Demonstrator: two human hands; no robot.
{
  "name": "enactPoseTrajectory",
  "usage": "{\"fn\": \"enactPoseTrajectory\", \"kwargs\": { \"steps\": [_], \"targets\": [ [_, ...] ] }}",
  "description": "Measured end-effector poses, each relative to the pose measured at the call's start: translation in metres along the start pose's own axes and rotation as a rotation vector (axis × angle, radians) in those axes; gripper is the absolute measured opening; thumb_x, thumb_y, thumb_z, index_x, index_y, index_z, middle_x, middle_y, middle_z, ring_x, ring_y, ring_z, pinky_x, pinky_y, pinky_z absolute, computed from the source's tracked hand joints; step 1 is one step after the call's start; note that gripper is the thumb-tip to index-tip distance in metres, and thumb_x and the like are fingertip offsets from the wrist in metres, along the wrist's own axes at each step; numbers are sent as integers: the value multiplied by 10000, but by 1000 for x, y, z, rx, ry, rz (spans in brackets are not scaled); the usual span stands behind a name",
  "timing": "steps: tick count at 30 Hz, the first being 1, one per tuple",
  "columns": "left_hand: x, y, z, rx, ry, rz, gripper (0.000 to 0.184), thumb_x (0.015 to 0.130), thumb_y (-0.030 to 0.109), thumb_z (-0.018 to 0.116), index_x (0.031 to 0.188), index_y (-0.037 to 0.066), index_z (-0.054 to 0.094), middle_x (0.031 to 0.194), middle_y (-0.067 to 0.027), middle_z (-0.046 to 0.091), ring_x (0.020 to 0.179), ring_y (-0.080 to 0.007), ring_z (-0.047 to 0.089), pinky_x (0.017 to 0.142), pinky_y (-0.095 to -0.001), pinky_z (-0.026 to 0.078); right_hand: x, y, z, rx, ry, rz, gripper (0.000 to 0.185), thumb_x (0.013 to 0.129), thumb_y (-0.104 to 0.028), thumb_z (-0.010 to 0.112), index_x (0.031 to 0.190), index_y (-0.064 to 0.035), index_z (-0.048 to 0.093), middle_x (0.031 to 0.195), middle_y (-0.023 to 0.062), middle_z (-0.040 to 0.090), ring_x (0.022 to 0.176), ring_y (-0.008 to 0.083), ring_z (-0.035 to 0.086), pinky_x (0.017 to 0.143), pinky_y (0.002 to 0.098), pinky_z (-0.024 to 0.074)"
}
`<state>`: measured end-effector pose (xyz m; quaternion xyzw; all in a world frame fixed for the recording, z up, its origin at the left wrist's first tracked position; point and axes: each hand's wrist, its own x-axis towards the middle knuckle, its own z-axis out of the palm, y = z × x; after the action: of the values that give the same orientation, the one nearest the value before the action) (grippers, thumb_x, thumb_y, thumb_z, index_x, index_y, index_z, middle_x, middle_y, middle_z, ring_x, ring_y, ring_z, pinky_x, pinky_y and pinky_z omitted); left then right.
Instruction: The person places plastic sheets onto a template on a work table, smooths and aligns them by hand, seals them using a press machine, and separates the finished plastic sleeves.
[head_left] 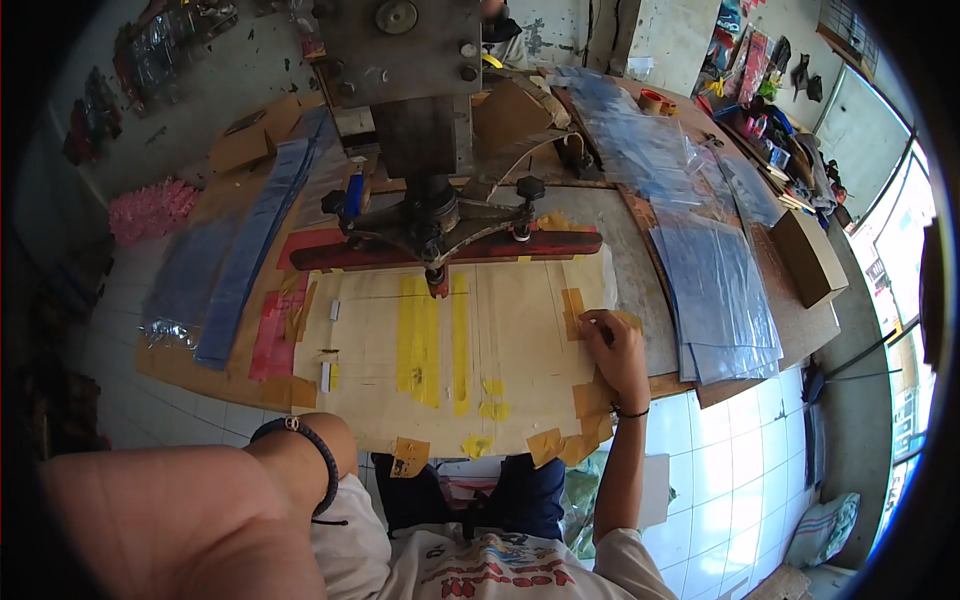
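Close to the camera at the lower left is my left hand (pixel 180 525), its palm large and its fingers out of sight; a dark braided band circles the wrist. My right hand (pixel 617 350) rests at the right edge of a pale board (pixel 530 350), beside a strip of brown tape (pixel 573 312). Its fingers are bent and pressed together, and what they grip is too small to tell. Yellow strips and several tape patches mark the board. Above the board's back edge sits a long red bar (pixel 555 245) on a metal press (pixel 410 130).
Stacks of clear bluish plastic sheets (pixel 715 290) lie on the right, with more plastic strips (pixel 265 235) on the left. A cardboard box (pixel 808 257) stands at the table's right edge. Orange tape rolls (pixel 652 102) are at the back right.
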<state>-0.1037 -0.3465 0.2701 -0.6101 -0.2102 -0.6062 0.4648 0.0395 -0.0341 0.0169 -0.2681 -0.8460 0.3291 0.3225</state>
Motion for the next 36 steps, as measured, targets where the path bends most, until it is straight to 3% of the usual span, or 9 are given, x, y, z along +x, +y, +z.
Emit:
{"fn": "enactPoseTrajectory", "kwargs": {
  "steps": [8,13,14,15,17,26,31,33,36],
  "targets": [
    [-42,-3,15,156,98,-111,203,908,84,583,1098,23,545,866,-77,574,743,-207,526,714,-410,448,5,-1,-2,14,14,28,133,896,-110,680,1000,-54,743,642,103,618,550,170,582,560,320,452],
    [-130,29,33,264,-115,-626,205,906,89,575,1100,33,538,852,-71,566,731,-202,516,709,-412,440,3,3,-3,-12,-6,32,138,900,-109,674,1007,-51,739,656,113,635,559,192,601,567,328,461],
    [-151,35,38,200,-232,-799,275,852,-31,629,1112,28,563,876,-79,623,746,-198,575,688,-388,468,4,2,-2,-15,-11,37,141,901,-111,673,1010,-50,738,664,117,642,564,200,610,570,330,465],
    [-174,43,40,186,-361,-957,272,841,17,714,1103,50,649,902,-81,675,811,-232,628,738,-377,471,5,4,-2,-10,-2,14,143,903,-113,671,1013,-49,738,682,123,655,577,211,624,580,331,475],
    [-201,54,41,211,-721,-975,288,838,107,764,1102,64,659,992,-79,673,874,-253,640,808,-408,476,4,7,1,-2,11,-24,148,907,-116,668,1020,-48,737,718,133,679,603,234,652,600,334,494],
    [-251,90,1,465,-1145,-1083,695,780,513,808,1341,142,631,1449,-136,517,1339,-345,468,1100,-536,326,4,-2,-4,49,2,20,143,918,-111,659,1020,-46,735,782,125,714,652,235,675,635,330,518],
    [-281,98,1,640,-1265,-937,716,777,589,760,1376,226,612,1509,-97,479,1364,-342,436,1112,-578,284,64,-10,-71,-106,154,-27,162,944,-135,647,1051,-53,736,827,144,723,679,229,681,649,351,525],
    [-288,100,4,717,-1269,-911,694,783,587,754,1372,248,615,1512,-78,479,1365,-331,432,1112,-570,277,121,26,-93,-228,275,-61,198,951,-192,645,1068,-68,744,854,165,731,730,293,702,691,385,536],
    [-282,99,6,713,-1284,-958,642,806,562,752,1364,271,620,1513,-61,480,1369,-316,419,1114,-558,265,194,120,-109,-444,217,-44,254,979,-221,602,1134,-59,722,1029,167,732,970,320,687,849,425,527]
  ]
}}
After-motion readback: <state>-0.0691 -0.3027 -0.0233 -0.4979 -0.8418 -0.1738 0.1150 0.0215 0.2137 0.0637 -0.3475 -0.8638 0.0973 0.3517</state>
